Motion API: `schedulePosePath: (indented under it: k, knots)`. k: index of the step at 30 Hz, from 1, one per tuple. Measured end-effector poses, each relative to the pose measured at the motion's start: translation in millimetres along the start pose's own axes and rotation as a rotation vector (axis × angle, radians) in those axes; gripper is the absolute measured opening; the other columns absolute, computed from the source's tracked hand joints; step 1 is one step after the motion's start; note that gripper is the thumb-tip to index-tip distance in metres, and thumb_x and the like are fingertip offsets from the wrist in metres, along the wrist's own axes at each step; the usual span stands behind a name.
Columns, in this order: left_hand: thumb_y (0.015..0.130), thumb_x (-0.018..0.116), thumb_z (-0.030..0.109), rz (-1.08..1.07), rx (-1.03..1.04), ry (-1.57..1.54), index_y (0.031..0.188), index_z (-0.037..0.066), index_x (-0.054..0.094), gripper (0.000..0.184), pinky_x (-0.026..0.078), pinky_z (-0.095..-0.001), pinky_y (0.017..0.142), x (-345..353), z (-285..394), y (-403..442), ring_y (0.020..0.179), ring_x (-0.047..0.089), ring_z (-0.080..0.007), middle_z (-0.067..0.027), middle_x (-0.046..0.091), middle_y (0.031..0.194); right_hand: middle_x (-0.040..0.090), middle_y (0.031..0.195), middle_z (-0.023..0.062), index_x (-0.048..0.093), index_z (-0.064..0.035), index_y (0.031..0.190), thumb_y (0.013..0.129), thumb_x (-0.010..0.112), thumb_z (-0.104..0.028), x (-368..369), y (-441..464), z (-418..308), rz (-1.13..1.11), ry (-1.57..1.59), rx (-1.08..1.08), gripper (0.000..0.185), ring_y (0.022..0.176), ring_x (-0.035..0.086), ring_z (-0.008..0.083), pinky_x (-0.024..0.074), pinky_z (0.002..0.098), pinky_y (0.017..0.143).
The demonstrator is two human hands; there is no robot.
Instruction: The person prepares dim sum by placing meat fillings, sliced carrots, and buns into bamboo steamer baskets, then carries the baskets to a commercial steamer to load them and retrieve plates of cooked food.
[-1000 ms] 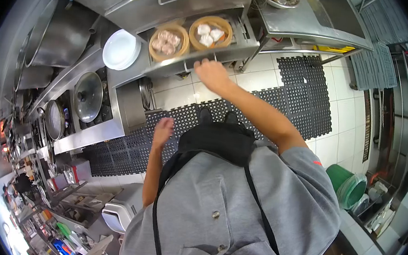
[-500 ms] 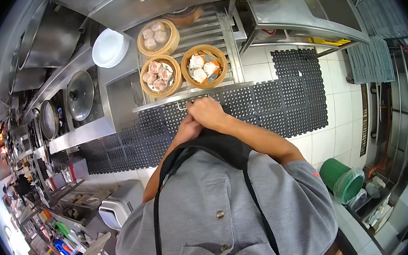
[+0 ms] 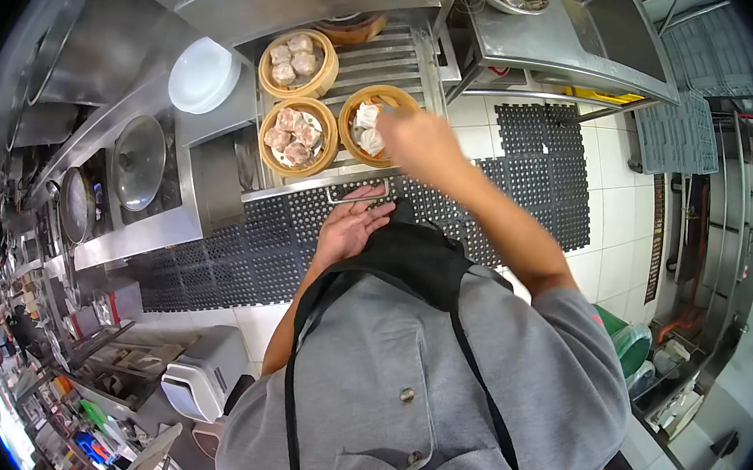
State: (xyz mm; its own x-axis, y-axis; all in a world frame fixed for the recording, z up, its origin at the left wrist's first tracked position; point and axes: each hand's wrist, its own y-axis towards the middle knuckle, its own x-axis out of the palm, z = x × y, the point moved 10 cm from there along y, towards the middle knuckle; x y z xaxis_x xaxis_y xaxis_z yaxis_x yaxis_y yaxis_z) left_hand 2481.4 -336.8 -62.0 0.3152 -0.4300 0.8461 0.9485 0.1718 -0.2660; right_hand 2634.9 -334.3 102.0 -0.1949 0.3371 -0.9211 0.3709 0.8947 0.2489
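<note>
My left hand is open, palm up and fingers spread, beside the metal drawer handle. It holds nothing that I can see. My right hand, smeared by motion, reaches over the right side of a round bamboo steamer basket with white dumplings. Its fingertips are hidden, so any contact cannot be made out. Left of that basket stands a bamboo steamer with several pinkish dumplings. Behind it is another bamboo steamer with pale dumplings.
The baskets stand on a slatted metal drawer, pulled out. A stack of white plates and a glass lid are to the left. A steel table stands at the back right. Black rubber mats cover the tiled floor.
My hands were together in front of the apron and have come apart. The right one has moved forward over the right basket; the left one has opened near the drawer handle.
</note>
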Motion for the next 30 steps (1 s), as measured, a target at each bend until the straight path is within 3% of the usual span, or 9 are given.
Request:
schedulePosePath:
  k: [2,6,8,14,22,25,27,30]
  knots:
    - [0.100,0.042,0.013,0.048,-0.030,0.018,0.137,0.001,0.038,0.039,0.047,-0.0423,0.099,-0.8,-0.4,-0.4,0.124,0.051,-0.0358,-0.0191,0.044,0.142,0.067,0.078,0.0197,0.065,-0.0024,0.089,0.080,0.059,-0.014,8.4,26.0,38.0,-0.087,-0.051,0.099,0.017,0.073,0.067,0.0382,0.0543,0.0474,0.064]
    - [0.103,0.037,0.021,0.148,-0.079,-0.065,0.134,0.000,0.039,0.037,0.046,-0.0429,0.100,-12.7,-7.4,1.9,0.123,0.051,-0.0363,-0.0192,0.044,0.141,0.067,0.088,0.0217,0.068,-0.0057,0.093,0.086,0.057,-0.021,40.6,39.4,73.9,-0.228,-0.017,0.235,0.020,0.084,0.067,0.0382,0.0536,0.0491,0.073]
    - [0.104,0.034,0.025,0.242,-0.055,-0.047,0.129,0.000,0.043,0.037,0.045,-0.0437,0.102,-20.2,-10.4,1.1,0.123,0.052,-0.0364,-0.0209,0.046,0.139,0.067,0.088,0.0220,0.068,-0.0053,0.093,0.085,0.058,-0.021,39.1,41.7,70.5,-0.247,-0.003,0.244,0.020,0.084,0.067,0.0385,0.0537,0.0488,0.073]
    - [0.103,0.038,0.025,0.256,-0.013,-0.019,0.123,-0.003,0.047,0.035,0.042,-0.0449,0.106,-17.1,-12.2,0.6,0.126,0.049,-0.0365,-0.0244,0.050,0.133,0.067,0.090,0.0220,0.068,-0.0043,0.092,0.083,0.060,-0.019,43.7,30.1,85.5,-0.301,0.013,0.308,0.019,0.087,0.066,0.0391,0.0536,0.0480,0.075]
    - [0.104,0.036,0.024,0.276,-0.028,0.007,0.124,-0.004,0.046,0.036,0.041,-0.0436,0.106,-20.5,-20.9,-10.9,0.126,0.049,-0.0371,-0.0239,0.050,0.133,0.067,0.089,0.0221,0.067,-0.0015,0.088,0.080,0.058,-0.013,49.9,29.8,96.9,-0.274,0.031,0.283,0.017,0.084,0.066,0.0397,0.0532,0.0485,0.075]
    - [0.104,0.037,0.024,0.294,-0.037,0.001,0.124,-0.004,0.046,0.036,0.042,-0.0432,0.106,-20.6,-24.7,-16.8,0.125,0.050,-0.0365,-0.0236,0.051,0.132,0.066,0.100,0.0220,0.066,-0.0011,0.087,0.079,0.057,-0.010,56.4,52.2,93.6,-0.232,0.024,0.249,0.014,0.083,0.066,0.0385,0.0534,0.0479,0.074]
    - [0.104,0.037,0.023,0.287,-0.044,-0.006,0.124,-0.004,0.047,0.036,0.042,-0.0431,0.106,-20.4,-27.1,-19.1,0.125,0.050,-0.0360,-0.0233,0.052,0.131,0.059,0.120,0.0202,0.063,-0.0011,0.091,0.079,0.056,-0.007,50.5,72.9,76.5,-0.060,0.024,0.088,0.016,0.083,0.067,0.0373,0.0540,0.0471,0.073]
    - [0.104,0.037,0.023,0.330,-0.054,0.004,0.123,-0.004,0.048,0.035,0.043,-0.0435,0.105,-20.2,-28.9,-19.9,0.123,0.052,-0.0353,-0.0232,0.053,0.130,0.050,0.133,0.0163,0.061,-0.0011,0.097,0.079,0.055,-0.006,63.0,96.3,70.6,-0.015,-0.023,0.052,0.019,0.083,0.067,0.0370,0.0547,0.0464,0.073]
